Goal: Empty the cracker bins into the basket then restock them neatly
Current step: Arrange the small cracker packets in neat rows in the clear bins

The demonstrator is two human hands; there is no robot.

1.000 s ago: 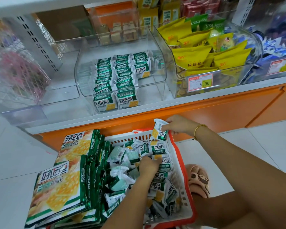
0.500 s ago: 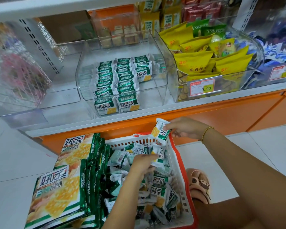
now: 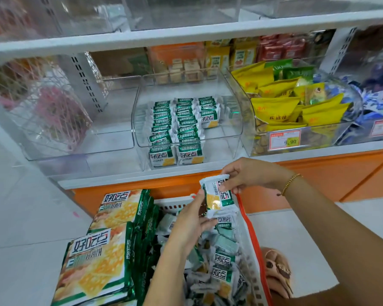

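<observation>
Acrylic bin (image 3: 82, 138): clear-walled, on the left of the lower shelf (image 3: 208, 167); we see pink wire mesh (image 3: 53, 111) through it.
Big bags (image 3: 97, 261): green and yellow, stacked just left of the loose packs, "好吃点" in large print.
Middle bin (image 3: 232, 120): holds rows of packs (image 3: 164, 127) running front to back, "好吃点" legible on the front ones.
Left hand (image 3: 190, 224): over the basket, thumb and fingers gripping the cracker pack's lower left; its forearm hides part of the heap from us.
Cracker pack (image 3: 218, 195): held above the basket's far end, printed face toward us, long axis running shelf-to-us, slightly tilted; its writing lies sideways.
Basket (image 3: 247, 219): white lattice, red rim, loose packs (image 3: 221, 268) heaped inside.
Right hand (image 3: 248, 175): pinching the pack's upper right edge.
Yellow bags (image 3: 274, 104): fill the right-hand bin; we read "9.90" on its price tag (image 3: 284, 141).
</observation>
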